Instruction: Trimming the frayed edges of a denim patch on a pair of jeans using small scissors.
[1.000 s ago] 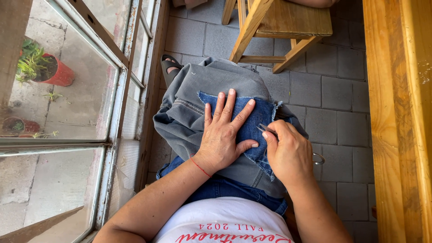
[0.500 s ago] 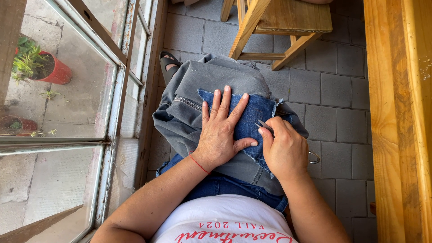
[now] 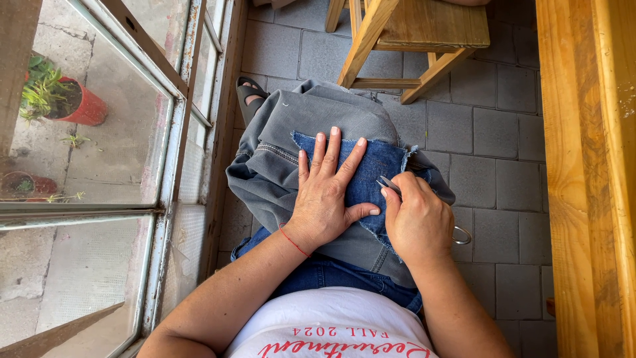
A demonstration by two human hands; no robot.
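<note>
Under hands (image 3: pixel 371 205), blue denim patch (image 3: pixel 377 166)

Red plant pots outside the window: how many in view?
2. One pot with a green plant at upper left; a second pot lower, behind the window frame, partly hidden. More may be hidden.

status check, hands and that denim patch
Left hand flat on blue denim patch. Right hand gripping scissors at patch edge. Grey garment beneath. Nothing obstructing.
</note>
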